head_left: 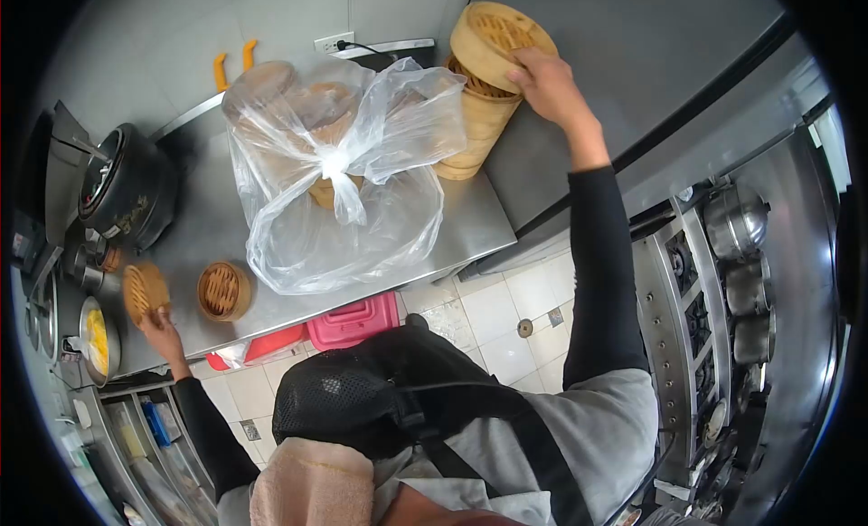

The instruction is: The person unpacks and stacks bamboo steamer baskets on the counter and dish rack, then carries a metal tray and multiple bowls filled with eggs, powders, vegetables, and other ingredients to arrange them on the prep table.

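Small steamer basket in the left hand, large steamer basket in the right hand

Nearest, at chest level, a pinkish towel lies beside a black mesh bag. Beyond them, a pink lidded bin and a red container stand low by the front edge of the counter.

Toward the counter's left end, close to its front edge, the left hand is partly closed, its fingers on the near rim of the small steamer basket, which leans on a slant. Just to its right, a second small basket sits by the front edge, slatted inside. A dish of yellow food is left of the hand, and a dark round cooker stands farther back.

Mid-counter, a knotted clear plastic bag spreads from the front edge toward the back, with bamboo pieces showing through it.

Near the right end, a tall bamboo stack stands by the side edge. Above it the right hand, also partly closed, grips the large steamer basket by its right side, thumb outside the wall; the basket is tipped, with slats showing.

Farthest, orange handles rise at the back edge, and a black plug sits in a wall outlet.
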The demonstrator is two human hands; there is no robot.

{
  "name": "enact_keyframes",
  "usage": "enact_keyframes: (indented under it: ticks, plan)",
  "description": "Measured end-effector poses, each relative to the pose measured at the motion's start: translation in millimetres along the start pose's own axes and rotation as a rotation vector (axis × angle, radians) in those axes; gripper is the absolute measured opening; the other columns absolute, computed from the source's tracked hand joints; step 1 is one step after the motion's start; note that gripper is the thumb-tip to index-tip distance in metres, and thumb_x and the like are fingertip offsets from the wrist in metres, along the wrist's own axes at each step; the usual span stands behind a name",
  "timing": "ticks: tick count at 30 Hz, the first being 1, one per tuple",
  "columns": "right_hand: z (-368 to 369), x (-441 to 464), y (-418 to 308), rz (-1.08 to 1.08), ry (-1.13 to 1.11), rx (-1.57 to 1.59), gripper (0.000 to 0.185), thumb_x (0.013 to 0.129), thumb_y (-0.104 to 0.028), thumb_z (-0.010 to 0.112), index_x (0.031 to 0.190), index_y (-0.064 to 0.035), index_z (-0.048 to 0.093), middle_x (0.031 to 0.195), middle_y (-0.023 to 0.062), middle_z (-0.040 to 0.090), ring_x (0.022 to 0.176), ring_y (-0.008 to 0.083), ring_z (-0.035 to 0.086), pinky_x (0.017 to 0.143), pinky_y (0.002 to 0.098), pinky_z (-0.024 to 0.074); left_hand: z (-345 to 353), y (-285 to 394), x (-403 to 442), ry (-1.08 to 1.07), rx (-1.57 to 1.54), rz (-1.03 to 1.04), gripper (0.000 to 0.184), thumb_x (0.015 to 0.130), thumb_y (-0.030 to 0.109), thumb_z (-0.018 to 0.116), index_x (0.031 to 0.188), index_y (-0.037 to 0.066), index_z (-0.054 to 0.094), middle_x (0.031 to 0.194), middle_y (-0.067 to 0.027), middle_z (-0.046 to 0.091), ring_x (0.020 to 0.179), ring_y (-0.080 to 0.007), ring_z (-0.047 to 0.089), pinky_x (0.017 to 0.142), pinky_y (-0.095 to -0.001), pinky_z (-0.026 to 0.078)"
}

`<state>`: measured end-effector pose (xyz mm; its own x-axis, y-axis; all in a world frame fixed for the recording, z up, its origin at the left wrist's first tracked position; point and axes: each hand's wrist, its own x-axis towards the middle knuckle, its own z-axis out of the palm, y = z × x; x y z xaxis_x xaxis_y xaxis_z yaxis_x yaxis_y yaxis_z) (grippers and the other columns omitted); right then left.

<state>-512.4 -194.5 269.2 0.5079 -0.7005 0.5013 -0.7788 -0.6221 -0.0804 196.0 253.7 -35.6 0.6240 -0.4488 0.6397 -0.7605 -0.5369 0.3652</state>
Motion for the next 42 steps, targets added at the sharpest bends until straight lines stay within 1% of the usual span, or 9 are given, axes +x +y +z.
enact_keyframes:
  ticks: [3, 6, 10, 14, 18, 26, 32, 38, 42]
  plan:
    - [42, 9, 20, -0.012, -0.076, -0.143, 0.032, 0.095, -0.027, 0.055, 0.122, -0.0103, 0.062, 0.12, 0.0084, 0.063, 0.118, 0.0287, 0.054, 0.106, 0.0509, 0.0319, -86, 103, 31, -0.097, -0.222, -0.191, 0.035, 0.089, 0.019, 0.07, 0.113, -0.001, 0.056, 0.106, -0.0104, 0.057, 0.096, -0.0177, 0.055, 0.079, -0.0258, 0.045]
    - [55, 7, 23, -0.009, -0.092, -0.099, 0.033, 0.095, -0.025, 0.056, 0.125, -0.0125, 0.062, 0.125, 0.009, 0.062, 0.119, 0.029, 0.055, 0.105, 0.0475, 0.036, -135, 176, 37, -0.144, -0.518, 0.049, 0.034, 0.086, 0.016, 0.074, 0.11, 0.001, 0.054, 0.108, -0.0065, 0.054, 0.091, -0.0113, 0.049, 0.073, -0.0202, 0.04]
    - [57, -4, 27, -0.016, -0.072, -0.141, 0.037, 0.094, -0.021, 0.056, 0.13, -0.0129, 0.059, 0.126, 0.0141, 0.061, 0.119, 0.0316, 0.056, 0.1, 0.0422, 0.0444, -159, 256, 19, -0.24, -0.397, 0.349, 0.034, 0.08, 0.007, 0.076, 0.107, 0.001, 0.056, 0.117, -0.0133, 0.054, 0.103, -0.0255, 0.056, 0.087, -0.031, 0.046]
    - [38, -14, -3, -0.158, 0.078, 0.04, 0.051, 0.09, -0.024, 0.066, 0.135, -0.0032, 0.053, 0.13, 0.0202, 0.058, 0.122, 0.0331, 0.054, 0.103, 0.0401, 0.0419, -141, 244, -3, -0.251, -0.349, 0.288, 0.036, 0.078, 0.018, 0.081, 0.099, 0.0, 0.059, 0.092, -0.0099, 0.055, 0.082, -0.0214, 0.059, 0.072, -0.0309, 0.049]
    - [30, -64, -55, -0.005, 0.212, 0.354, 0.041, 0.095, -0.017, 0.063, 0.131, 0.0015, 0.055, 0.124, 0.0163, 0.061, 0.115, 0.0265, 0.059, 0.098, 0.0363, 0.0446, -106, 180, -29, -0.431, -0.26, 0.086, 0.035, 0.08, 0.022, 0.079, 0.103, 0.003, 0.061, 0.098, -0.0101, 0.058, 0.085, -0.0232, 0.063, 0.073, -0.0324, 0.052]
    - [99, -129, -141, 0.038, -0.167, 0.686, 0.023, 0.093, -0.007, 0.062, 0.115, -0.0001, 0.064, 0.109, 0.0145, 0.066, 0.098, 0.0226, 0.063, 0.089, 0.0329, 0.0494, -20, 105, -45, -0.213, -0.216, -0.058, 0.035, 0.084, 0.029, 0.074, 0.104, 0.003, 0.061, 0.099, -0.0143, 0.061, 0.088, -0.031, 0.063, 0.075, -0.0385, 0.051]
    - [126, -97, -188, -0.096, -1.118, 0.558, 0.026, 0.089, -0.024, 0.063, 0.102, -0.0029, 0.069, 0.102, 0.0193, 0.069, 0.091, 0.033, 0.066, 0.082, 0.0393, 0.0503, -6, 29, -9, -0.307, -0.001, -0.034, 0.033, 0.089, 0.029, 0.067, 0.108, 0.004, 0.061, 0.109, -0.0175, 0.059, 0.098, -0.04, 0.059, 0.081, -0.0438, 0.048]
    - [114, 6, -183, 0.203, -0.588, 0.1, 0.067, 0.089, -0.027, 0.062, 0.143, 0.0026, 0.036, 0.127, 0.0254, 0.058, 0.123, 0.0367, 0.054, 0.102, 0.0408, 0.0419, 24, -4, -7, -0.335, 0.011, -0.053, 0.028, 0.089, 0.026, 0.065, 0.106, 0.003, 0.062, 0.105, -0.0187, 0.06, 0.096, -0.0392, 0.059, 0.081, -0.0444, 0.048]
    - [121, 64, -155, -0.206, -0.056, 0.226, 0.072, 0.088, -0.018, 0.062, 0.145, 0.0071, 0.026, 0.147, 0.0286, 0.034, 0.134, 0.041, 0.04, 0.11, 0.0413, 0.0358, 75, -66, -8, -0.257, -0.058, -0.151, 0.026, 0.09, 0.023, 0.063, 0.107, 0.003, 0.06, 0.101, -0.0167, 0.061, 0.094, -0.0383, 0.059, 0.081, -0.0434, 0.048]
